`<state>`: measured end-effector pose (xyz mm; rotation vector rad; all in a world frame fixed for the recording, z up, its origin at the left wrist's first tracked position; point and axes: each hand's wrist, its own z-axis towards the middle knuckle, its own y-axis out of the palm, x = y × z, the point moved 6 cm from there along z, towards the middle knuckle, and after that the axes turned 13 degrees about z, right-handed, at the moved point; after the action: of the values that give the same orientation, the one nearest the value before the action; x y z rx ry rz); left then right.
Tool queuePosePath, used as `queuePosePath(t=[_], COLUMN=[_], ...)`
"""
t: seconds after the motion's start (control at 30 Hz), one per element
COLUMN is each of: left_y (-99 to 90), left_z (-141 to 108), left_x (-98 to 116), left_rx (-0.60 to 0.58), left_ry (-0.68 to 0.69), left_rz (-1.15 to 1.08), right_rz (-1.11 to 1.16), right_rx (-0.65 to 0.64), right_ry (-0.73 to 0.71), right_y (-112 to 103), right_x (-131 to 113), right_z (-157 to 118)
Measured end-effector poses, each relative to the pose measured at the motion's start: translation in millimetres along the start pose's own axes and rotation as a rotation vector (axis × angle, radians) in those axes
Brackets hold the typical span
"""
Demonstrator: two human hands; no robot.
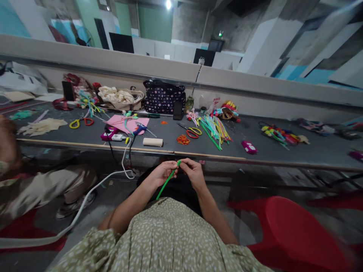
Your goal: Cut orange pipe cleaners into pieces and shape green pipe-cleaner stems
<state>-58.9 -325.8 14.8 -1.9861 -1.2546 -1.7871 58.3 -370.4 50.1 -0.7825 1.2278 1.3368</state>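
Below the long grey worktable (255, 151) strewn with craft supplies, the left hand (161, 174) and right hand (194, 172) meet over the lap. Both pinch the upper end of a green pipe cleaner (167, 181), fingertips apparently pressed together on it. Its long axis slants down-left, trailing under the left hand, toward the body.

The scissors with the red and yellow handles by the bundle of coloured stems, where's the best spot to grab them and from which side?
Take the scissors by the handle loops, coming from the near table edge. The loops face the person; the blades point away to the left, and the coloured stems crowd the right side.
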Motion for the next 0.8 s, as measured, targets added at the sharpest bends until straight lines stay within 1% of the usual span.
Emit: queuePosePath(t=[0.13,0.23,0.3,0.4,0.5,0.6,0.7,0.8], left_y=[2.0,2.0,0.5,-0.3,2.2,9.0,16.6,18.6], left_z=[0.6,0.9,0.1,-4.5,-14.6,-26.8,-34.2,-35.4], left_x=[-3.3,-2.6,1.3,13.9,28.0,38.9,43.3,42.6], left_rx=[-0.069,-0.05,0.015,0.142,0.293,0.428,0.491,0.545], left_ry=[-0.042,-0.015,0.05,0.236,0.42,0.562,0.657,0.691], left_rz=[-0.025,0.012,0.092,0.281,0.564,0.87,1.078,1.203], right_rz=[0.013,-0.004,-0.018,-0.014,0.009,0.015,0.006,0.002], right_rx=[-0.002,0.027,0.064,0.116,0.154,0.169,0.163,0.153], right_ry=[0.011,0.015,0.01,-0.004,-0.004,0.001,0.001,0.001], right_y=[0.5,-1.4,-3.9,-7.5,-10.1,-10.7,-9.9,-9.1], right_x=[0.3,3.3,5.7,9.0,11.8,13.0,12.7,12.4], right_z=[-0.4,-0.1,0.4,1.2,1.8,2.0,1.6,1.0])
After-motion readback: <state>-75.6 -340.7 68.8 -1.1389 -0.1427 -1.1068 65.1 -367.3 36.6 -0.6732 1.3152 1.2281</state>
